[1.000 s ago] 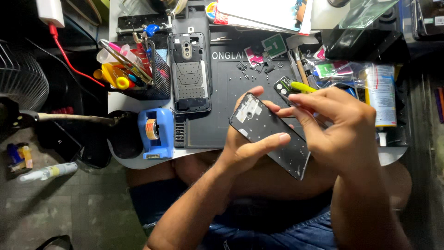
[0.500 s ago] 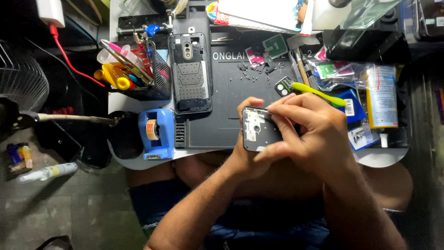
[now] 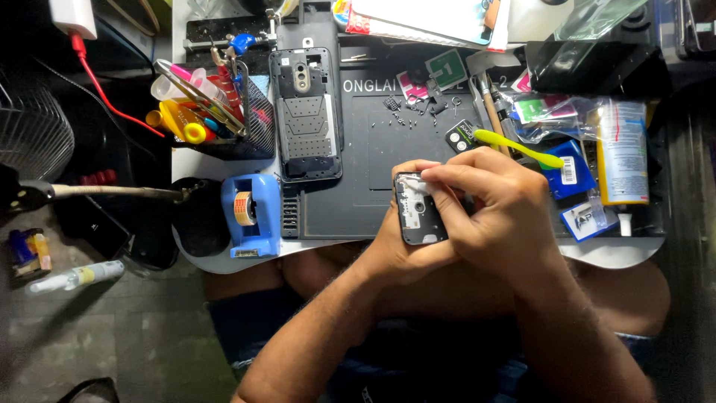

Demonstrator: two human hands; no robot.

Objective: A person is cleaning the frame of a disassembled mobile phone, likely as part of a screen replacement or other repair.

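Observation:
My left hand point(image 3: 394, 255) grips a black phone back part point(image 3: 420, 218) from below, just over the near edge of the dark work mat point(image 3: 358, 195). My right hand point(image 3: 501, 210) lies over the part. Its fingertips pinch a small white piece at the part's top end. A yellow-green plastic tool point(image 3: 522, 149) sticks out of the same hand toward the right. An opened phone body point(image 3: 306, 112) with its insides showing lies on the mat's left side. Most of the held part is hidden by my hands.
Small screws point(image 3: 406, 108) and a black camera piece point(image 3: 462, 136) lie on the mat. A mesh tool cup point(image 3: 216, 112) and a blue tape dispenser point(image 3: 250, 213) stand at the left. A glue tube point(image 3: 619, 149) and packets crowd the right. The table edge runs just under my hands.
The phone part was held flat and slanted a second ago. It has since been turned up and drawn closer to the mat, and my right fingers have moved onto its top end.

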